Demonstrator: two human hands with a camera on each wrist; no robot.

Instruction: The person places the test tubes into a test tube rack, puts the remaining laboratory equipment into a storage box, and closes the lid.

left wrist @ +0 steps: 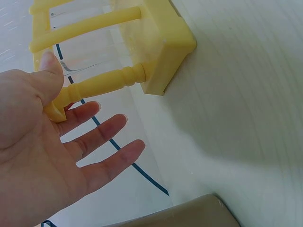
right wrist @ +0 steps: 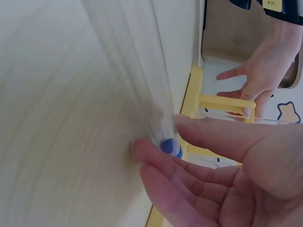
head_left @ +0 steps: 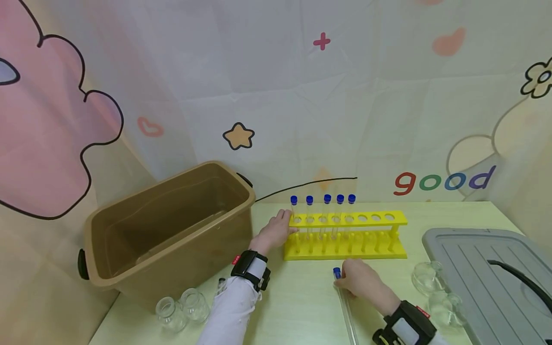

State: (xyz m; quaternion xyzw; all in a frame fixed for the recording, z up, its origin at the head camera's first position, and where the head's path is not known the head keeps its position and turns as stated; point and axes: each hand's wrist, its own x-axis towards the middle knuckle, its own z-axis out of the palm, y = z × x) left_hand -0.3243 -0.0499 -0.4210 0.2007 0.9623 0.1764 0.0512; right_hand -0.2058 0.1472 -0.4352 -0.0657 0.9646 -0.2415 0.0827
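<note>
Currently, the left grip (head_left: 273,232) pinches the rack (head_left: 345,255) at one end, while the right grip (head_left: 364,282) holds a tube (head_left: 347,312) near its blue cap (head_left: 337,271).

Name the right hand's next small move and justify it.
Probably raise the loose tube, capped end up, toward the rack's free holes. The right hand appears to pinch it near its blue cap; the left hand holds the yellow rack's end, where five capped tubes stand and the three holes at the other end are unfilled.
</note>
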